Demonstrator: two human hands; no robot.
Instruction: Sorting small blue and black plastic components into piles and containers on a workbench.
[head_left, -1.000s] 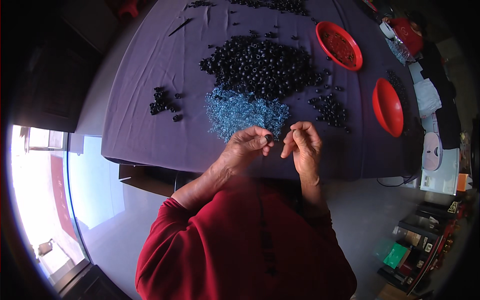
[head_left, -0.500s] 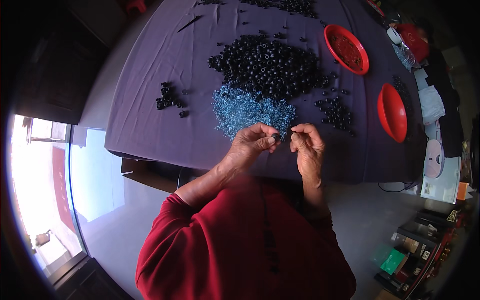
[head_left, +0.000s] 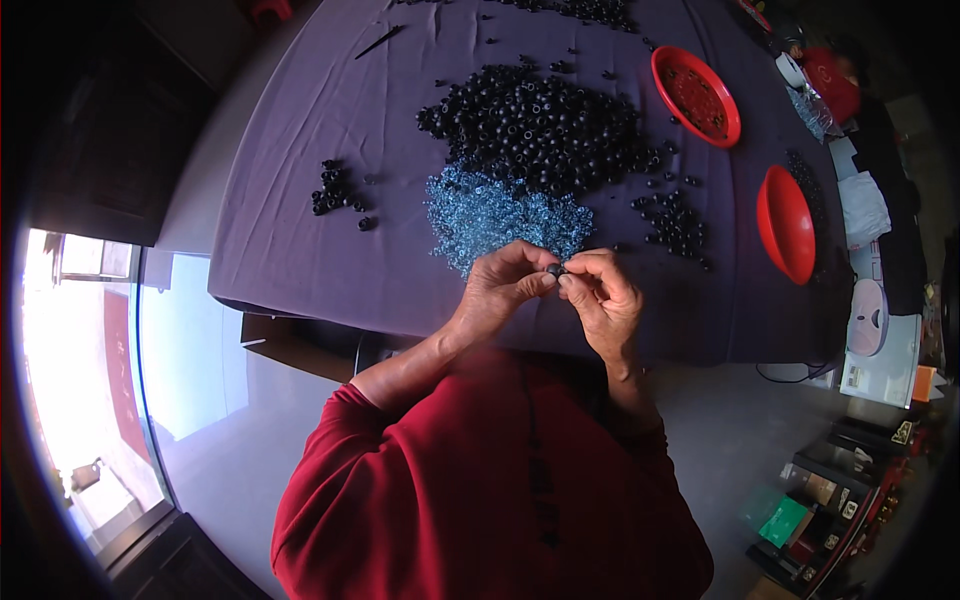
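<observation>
Since the small black bead (head_left: pixel 555 270) likely needs steadying, the left hand (head_left: pixel 496 286) and right hand (head_left: pixel 606 300) pinch it from opposite sides, each grip closed.

I hold the left hand (head_left: pixel 500 285) and right hand (head_left: pixel 606 295) together over the tabletop (head_left: pixel 290 250), near the middle of its near edge, both sets of fingertips closed on one black bead (head_left: pixel 555 270). Just beyond I see a pale-blue bead pile (head_left: pixel 500 215), touching a larger black pile (head_left: pixel 535 130) behind it. A red bowl (head_left: pixel 785 225) sits by the right edge; a red dish (head_left: pixel 695 97) stands nearer the far-right corner.
</observation>
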